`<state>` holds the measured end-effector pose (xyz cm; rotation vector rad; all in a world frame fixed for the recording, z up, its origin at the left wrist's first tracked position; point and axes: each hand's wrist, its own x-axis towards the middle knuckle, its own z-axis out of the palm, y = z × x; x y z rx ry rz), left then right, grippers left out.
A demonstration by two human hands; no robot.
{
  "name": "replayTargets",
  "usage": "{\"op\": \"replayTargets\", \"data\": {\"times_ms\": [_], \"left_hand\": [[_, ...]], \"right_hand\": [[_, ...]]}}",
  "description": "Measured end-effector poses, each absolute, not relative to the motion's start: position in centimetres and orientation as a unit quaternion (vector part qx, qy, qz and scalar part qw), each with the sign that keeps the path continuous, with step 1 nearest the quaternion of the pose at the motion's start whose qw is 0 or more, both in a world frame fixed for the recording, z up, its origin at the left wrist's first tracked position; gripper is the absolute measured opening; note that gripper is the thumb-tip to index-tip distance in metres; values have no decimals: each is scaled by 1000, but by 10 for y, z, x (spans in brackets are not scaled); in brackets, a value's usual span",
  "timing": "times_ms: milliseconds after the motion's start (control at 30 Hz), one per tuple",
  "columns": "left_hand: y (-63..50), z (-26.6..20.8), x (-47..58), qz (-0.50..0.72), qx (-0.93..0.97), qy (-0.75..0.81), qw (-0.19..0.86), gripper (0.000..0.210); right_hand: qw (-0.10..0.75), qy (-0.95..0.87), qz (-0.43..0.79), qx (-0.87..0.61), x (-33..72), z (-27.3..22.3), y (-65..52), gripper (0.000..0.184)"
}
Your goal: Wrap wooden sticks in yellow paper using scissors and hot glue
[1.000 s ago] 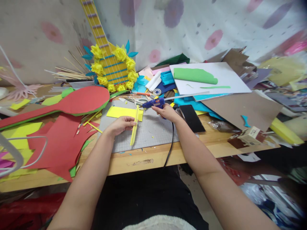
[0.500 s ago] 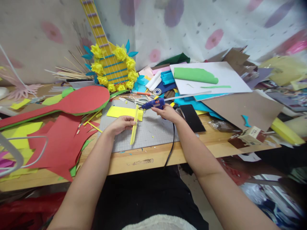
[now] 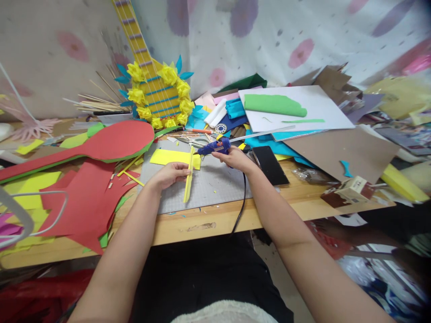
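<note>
Pinched in my left hand (image 3: 174, 174) is a narrow yellow strip (image 3: 187, 187), held on edge above the grey cutting mat (image 3: 208, 193). My right hand (image 3: 235, 158) is wrapped round a blue hot glue gun (image 3: 215, 146), a long pale glue stick (image 3: 262, 133) jutting from its back. The gun's nozzle points left, at the upper part of the strip; whether it touches, I cannot tell. Behind the strip a flat yellow piece (image 3: 164, 156) lies on the mat. The gun's black cord (image 3: 243, 197) hangs over the table's front edge.
A red spoon-shaped cutout (image 3: 117, 140) and red sheets (image 3: 81, 197) lie on the left. A yellow paper guitar (image 3: 158, 94) with flowers leans at the back. Right of the mat are a black phone (image 3: 270, 166), brown cardboard (image 3: 340, 152) and a small box (image 3: 353, 190).
The glue gun has shifted slightly left and down, its nozzle closer to the yellow strip. My left hand and the strip have hardly moved.
</note>
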<state>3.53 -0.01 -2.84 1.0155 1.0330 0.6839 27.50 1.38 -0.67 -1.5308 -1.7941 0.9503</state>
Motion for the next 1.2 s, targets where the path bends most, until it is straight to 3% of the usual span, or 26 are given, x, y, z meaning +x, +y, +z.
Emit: {"op": "replayTargets", "data": {"times_ms": [600,867,1033,1200], "left_hand": [[0,-27,34,311,450,467,695,30],[2,-30,33,328,438,459,700,23],[5,-29,34,437,377,450,681,22],[11,-34,36,603,274,443,604,12]], "right_hand": [[247,-701,361,-562,277,1,5,35],[317,-660,342,-589,280,-9,15,41],[393,-596,249,-654,292,-28,30,45],[375,-578,169,-705,302,-46,42,51]]}}
